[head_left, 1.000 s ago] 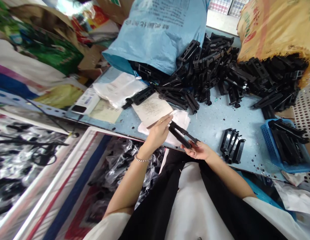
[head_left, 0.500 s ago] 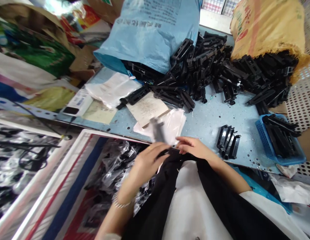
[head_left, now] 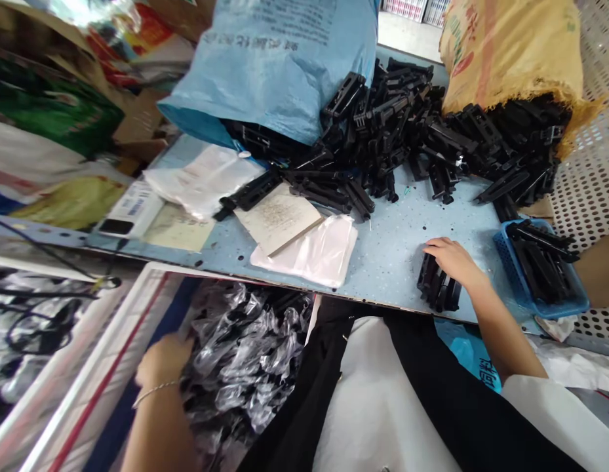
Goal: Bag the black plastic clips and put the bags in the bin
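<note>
My left hand (head_left: 162,362) is down at the lower left, over a woven sack (head_left: 137,341) holding bagged black parts (head_left: 245,354); its fingers are hidden. On the blue table (head_left: 397,242), my right hand (head_left: 450,259) lies palm down on a small stack of black plastic parts (head_left: 436,288) near the front edge, fingers curled over them. A stack of clear plastic bags (head_left: 309,252) and a card (head_left: 277,217) lie at the table's front middle.
A big heap of black plastic parts (head_left: 407,137) spills from a blue sack (head_left: 279,65) and a yellow sack (head_left: 510,52) at the back. A blue basket (head_left: 543,275) of parts stands at the right. White bags (head_left: 200,177) and a small box (head_left: 124,211) lie left.
My left hand has dropped from the table edge down to the sack at lower left. My right hand let go of the black part and moved right onto the small stack.
</note>
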A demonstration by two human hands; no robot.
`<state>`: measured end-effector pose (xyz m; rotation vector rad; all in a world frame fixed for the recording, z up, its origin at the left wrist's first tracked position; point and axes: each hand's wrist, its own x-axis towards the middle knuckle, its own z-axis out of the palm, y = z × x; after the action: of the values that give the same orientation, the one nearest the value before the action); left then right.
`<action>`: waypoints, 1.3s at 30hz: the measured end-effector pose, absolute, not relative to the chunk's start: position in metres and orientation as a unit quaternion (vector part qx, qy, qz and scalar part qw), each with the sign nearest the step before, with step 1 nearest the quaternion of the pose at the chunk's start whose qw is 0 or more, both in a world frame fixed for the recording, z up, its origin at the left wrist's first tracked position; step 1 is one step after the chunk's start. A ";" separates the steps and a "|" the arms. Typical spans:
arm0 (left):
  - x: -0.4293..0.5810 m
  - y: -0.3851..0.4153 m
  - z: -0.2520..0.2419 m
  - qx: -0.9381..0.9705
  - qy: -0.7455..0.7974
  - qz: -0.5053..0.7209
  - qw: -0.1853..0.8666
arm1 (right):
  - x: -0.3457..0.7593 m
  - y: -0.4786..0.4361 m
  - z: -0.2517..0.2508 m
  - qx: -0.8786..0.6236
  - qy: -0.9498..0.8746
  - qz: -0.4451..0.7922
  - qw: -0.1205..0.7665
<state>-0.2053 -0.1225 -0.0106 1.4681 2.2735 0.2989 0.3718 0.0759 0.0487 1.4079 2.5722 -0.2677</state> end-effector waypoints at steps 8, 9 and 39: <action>-0.020 0.002 -0.005 0.661 0.683 0.283 0.130 | 0.315 0.085 0.043 0.473 0.845 -0.247 -0.039; -0.002 0.014 -0.006 0.673 0.672 0.280 0.128 | 0.307 0.084 0.040 0.484 0.823 -0.288 -0.072; -0.048 0.036 0.019 0.663 0.626 0.329 0.247 | 0.219 0.019 0.001 0.292 0.146 -0.924 -0.201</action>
<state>-0.0484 0.0360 0.0187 1.8068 1.7063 0.8957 0.2188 0.0195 0.0006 1.0566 0.5281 -3.3445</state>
